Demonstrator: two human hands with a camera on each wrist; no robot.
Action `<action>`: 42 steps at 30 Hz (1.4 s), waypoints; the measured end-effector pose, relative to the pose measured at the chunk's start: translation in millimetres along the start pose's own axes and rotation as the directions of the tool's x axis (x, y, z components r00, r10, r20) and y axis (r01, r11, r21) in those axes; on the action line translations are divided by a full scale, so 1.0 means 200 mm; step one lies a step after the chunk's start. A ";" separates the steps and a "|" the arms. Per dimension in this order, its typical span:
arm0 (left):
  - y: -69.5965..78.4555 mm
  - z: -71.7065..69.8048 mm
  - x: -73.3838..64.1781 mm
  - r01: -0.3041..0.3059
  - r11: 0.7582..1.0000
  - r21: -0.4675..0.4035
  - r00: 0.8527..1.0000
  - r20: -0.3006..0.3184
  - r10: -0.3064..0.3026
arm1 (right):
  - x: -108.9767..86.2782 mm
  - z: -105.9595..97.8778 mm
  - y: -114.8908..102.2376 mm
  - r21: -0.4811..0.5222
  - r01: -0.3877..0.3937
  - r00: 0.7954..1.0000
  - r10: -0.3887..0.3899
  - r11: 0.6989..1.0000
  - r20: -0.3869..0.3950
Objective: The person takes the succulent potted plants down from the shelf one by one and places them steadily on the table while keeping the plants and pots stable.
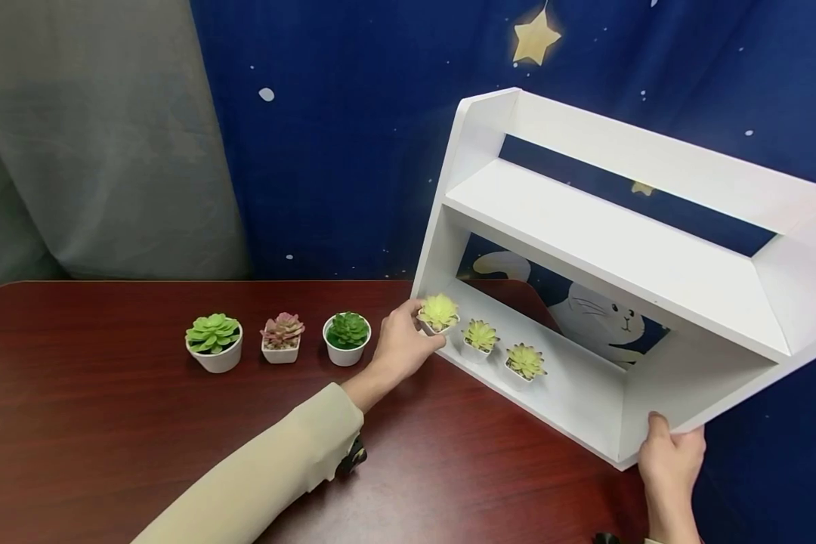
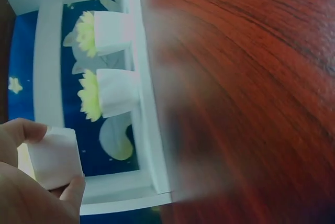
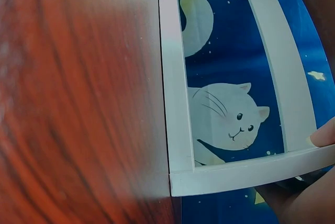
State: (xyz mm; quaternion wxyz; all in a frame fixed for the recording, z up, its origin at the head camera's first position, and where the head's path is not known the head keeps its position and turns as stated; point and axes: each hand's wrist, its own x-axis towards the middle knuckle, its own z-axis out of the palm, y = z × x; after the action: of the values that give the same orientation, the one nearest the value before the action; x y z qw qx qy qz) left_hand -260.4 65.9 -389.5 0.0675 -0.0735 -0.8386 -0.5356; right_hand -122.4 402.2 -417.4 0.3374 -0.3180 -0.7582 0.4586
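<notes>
Held plant: a yellow-green succulent [image 1: 438, 312] in a small white pot, at the left end of the shelf unit's lower level, near its front edge; in the left-wrist view a gap shows between the pot's base and the board.
Left hand [image 1: 404, 344]: nearest to that plant, and pinching its pot between thumb and fingers, closed only as far as the pot's width; the plant sits just beyond the fingertips, to the right.
Right hand [image 1: 672, 459]: well apart from the plant, gripping the shelf's right side panel near the bottom, thumb on the inner side; how the other fingers lie is mostly hidden.
Shelf unit [image 1: 625, 249]: white, two levels, standing askew; its long axis runs from far left to near right.
Lower level [image 1: 578, 393]: holds a middle succulent [image 1: 480, 336] and a right succulent [image 1: 525, 363], both yellow-green in white pots, lined up along the board beside the held one.
Table [image 1: 109, 423]: reddish-brown wood; left of the left hand, a row of a light green plant [image 1: 214, 344], a pink plant [image 1: 282, 338] and a dark green plant [image 1: 347, 338], each in a white pot.
Backdrop: a blue curtain [image 1: 347, 151] with stars and a white cat [image 1: 605, 313], seen through the shelf's open back; a grey curtain [image 1: 102, 136] at left.
</notes>
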 end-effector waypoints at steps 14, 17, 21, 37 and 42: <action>0.03 -0.16 -0.11 -0.137 0.990 0.025 0.984 0.121 0.133 | 0.01 0.00 0.01 -0.030 -0.031 0.999 0.032 0.999 0.014; 0.03 -0.19 -0.13 -0.158 0.987 -0.003 0.979 0.127 0.157 | 0.01 0.00 0.02 -0.035 -0.031 0.999 0.032 0.999 0.018; 0.01 -0.25 -0.17 -0.195 0.981 0.008 0.976 0.097 0.193 | 0.01 0.01 0.02 -0.034 -0.023 1.000 0.024 0.999 0.019; -0.17 -0.54 -0.30 -0.117 0.988 0.104 0.990 0.091 0.108 | 0.00 -0.01 0.00 0.010 -0.005 1.000 0.005 1.000 0.008; -0.21 -0.61 -0.34 -0.094 0.991 0.094 0.993 0.074 0.087 | 0.00 0.00 0.00 0.020 -0.002 1.000 0.002 1.000 0.016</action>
State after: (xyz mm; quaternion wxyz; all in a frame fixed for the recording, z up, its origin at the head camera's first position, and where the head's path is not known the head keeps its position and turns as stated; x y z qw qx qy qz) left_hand -198.3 -64.5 -388.3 0.0659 -0.1267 -0.8613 -0.4877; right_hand -122.6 403.3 -417.3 0.3340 -0.3118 -0.7558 0.4689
